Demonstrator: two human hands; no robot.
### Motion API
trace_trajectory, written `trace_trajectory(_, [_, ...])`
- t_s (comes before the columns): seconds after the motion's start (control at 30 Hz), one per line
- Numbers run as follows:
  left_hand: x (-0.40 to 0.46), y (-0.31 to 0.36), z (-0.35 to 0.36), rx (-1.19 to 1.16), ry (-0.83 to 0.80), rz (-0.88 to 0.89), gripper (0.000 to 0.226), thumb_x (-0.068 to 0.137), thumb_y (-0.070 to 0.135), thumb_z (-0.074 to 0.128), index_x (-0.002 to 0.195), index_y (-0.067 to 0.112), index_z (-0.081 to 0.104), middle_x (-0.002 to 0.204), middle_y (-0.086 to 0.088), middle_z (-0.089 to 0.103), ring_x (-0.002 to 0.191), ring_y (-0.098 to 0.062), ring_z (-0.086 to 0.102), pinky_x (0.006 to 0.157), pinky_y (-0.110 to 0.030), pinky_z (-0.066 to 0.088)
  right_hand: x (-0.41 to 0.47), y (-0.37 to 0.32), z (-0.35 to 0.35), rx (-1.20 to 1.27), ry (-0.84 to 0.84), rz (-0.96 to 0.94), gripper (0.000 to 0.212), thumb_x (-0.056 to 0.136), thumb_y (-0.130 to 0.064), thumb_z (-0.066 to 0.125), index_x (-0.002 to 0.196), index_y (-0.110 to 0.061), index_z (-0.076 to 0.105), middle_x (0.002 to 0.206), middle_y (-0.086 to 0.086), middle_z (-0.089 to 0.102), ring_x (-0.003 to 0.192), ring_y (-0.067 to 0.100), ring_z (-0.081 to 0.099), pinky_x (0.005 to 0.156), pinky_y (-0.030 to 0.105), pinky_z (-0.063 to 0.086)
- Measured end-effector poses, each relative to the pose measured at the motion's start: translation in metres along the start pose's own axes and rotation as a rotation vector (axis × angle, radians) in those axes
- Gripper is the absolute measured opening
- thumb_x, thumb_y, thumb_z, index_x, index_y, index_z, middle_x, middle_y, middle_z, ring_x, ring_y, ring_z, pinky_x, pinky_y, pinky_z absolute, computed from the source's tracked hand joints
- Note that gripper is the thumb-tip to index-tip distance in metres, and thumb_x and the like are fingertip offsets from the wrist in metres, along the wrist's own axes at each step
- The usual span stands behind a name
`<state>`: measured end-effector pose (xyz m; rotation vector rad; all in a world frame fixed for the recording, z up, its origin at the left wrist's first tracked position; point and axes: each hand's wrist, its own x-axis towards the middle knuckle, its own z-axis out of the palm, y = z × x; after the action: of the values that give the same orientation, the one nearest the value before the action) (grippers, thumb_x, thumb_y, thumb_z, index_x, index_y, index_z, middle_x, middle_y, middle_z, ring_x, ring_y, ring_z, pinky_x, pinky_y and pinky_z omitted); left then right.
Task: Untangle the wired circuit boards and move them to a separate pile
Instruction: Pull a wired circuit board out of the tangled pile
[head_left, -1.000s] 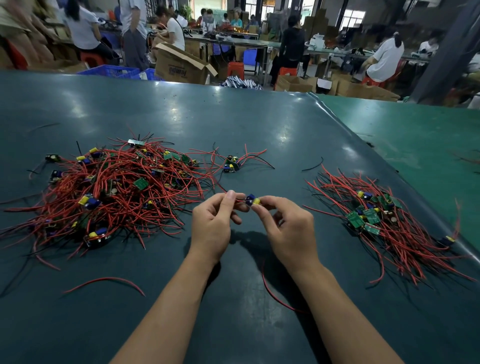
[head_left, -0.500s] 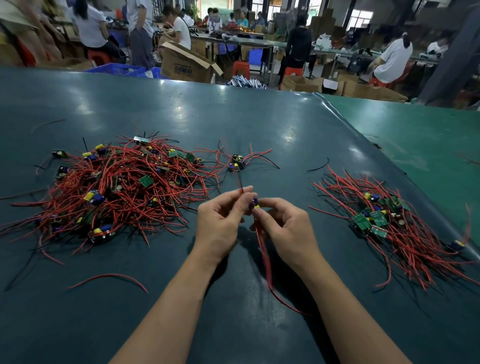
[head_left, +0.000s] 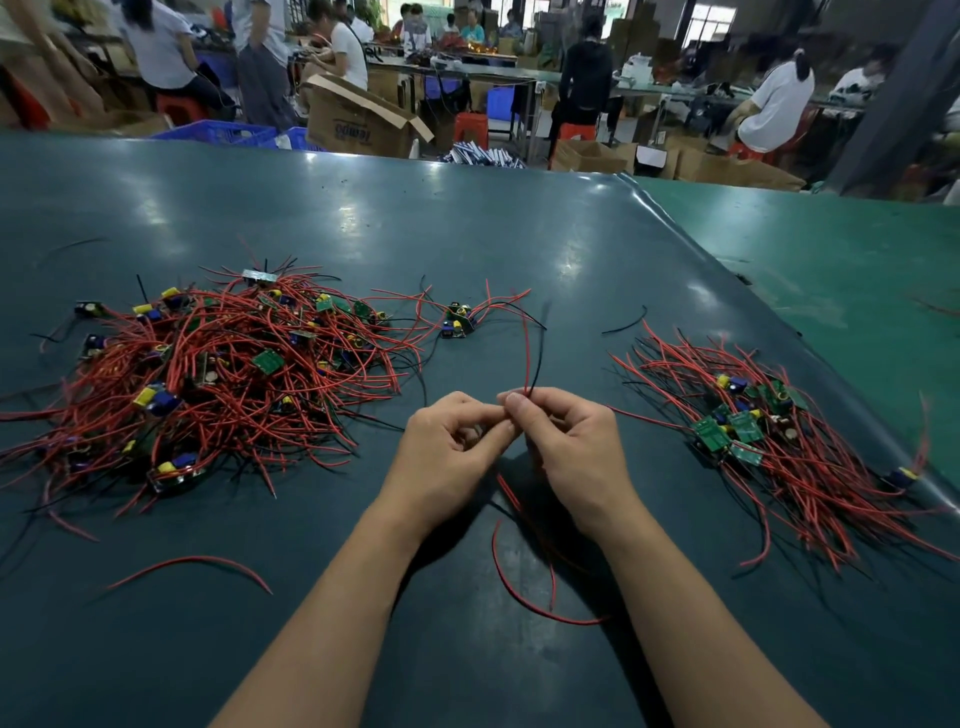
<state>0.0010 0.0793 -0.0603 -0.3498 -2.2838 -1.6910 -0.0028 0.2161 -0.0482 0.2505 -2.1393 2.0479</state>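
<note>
A big tangle of red-wired circuit boards lies on the left of the dark green table. A smaller sorted pile lies on the right. One separate wired board sits between them, further back. My left hand and my right hand meet at the table's middle and pinch one board's wires. A red and a black wire stick up from my fingers, and more red wire hangs below onto the table. The board itself is hidden by my fingers.
A loose red wire lies at the front left and a loose black wire at the back right. A lighter green table adjoins on the right. Cardboard boxes and seated people are beyond the far edge.
The small blue and yellow board seen between my fingertips is now hidden in my fingers. Its wires have swung, two now pointing up and away, others hanging below my right hand.
</note>
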Motion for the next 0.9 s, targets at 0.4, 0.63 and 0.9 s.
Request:
trace_trajectory(0.4, [0.0012, 0.0044, -0.0035, -0.01, 0.058, -0.071, 0.006, 0.081, 0.014, 0.079, 0.081, 0.021, 0.077, 0.08, -0.003, 0.068, 0.067, -0.021, 0.059, 0.063, -0.032, 0.047, 0.0009, 0.0005, -0.0023, 0.007, 0.028, 0.107, 0.021, 0.088, -0.019, 0.071, 0.067, -0.015, 0.073, 0.054, -0.003, 0.059, 0.042, 0.008, 0.044, 0.039, 0.021, 0.034])
trace_trajectory(0.63, [-0.0002, 0.0048, -0.0025, -0.051, 0.003, -0.064, 0.006, 0.087, 0.019, 0.073, 0.085, 0.022, 0.078, 0.081, 0.0, 0.069, 0.073, -0.025, 0.062, 0.066, -0.032, 0.047, 0.0042, 0.0001, -0.0025, 0.141, 0.051, 0.235, 0.026, 0.093, -0.013, 0.059, 0.074, -0.013, 0.076, 0.05, -0.005, 0.049, 0.038, 0.008, 0.037, 0.036, 0.017, 0.028])
trace_trajectory(0.9, [0.0009, 0.0052, -0.0036, -0.009, 0.042, -0.109, 0.006, 0.083, 0.012, 0.077, 0.078, 0.016, 0.076, 0.074, -0.003, 0.067, 0.058, -0.006, 0.054, 0.057, -0.019, 0.043, 0.0008, 0.0005, -0.0006, -0.031, 0.085, 0.093, 0.014, 0.084, -0.021, 0.076, 0.072, -0.014, 0.074, 0.056, -0.002, 0.063, 0.044, 0.005, 0.05, 0.04, 0.018, 0.039])
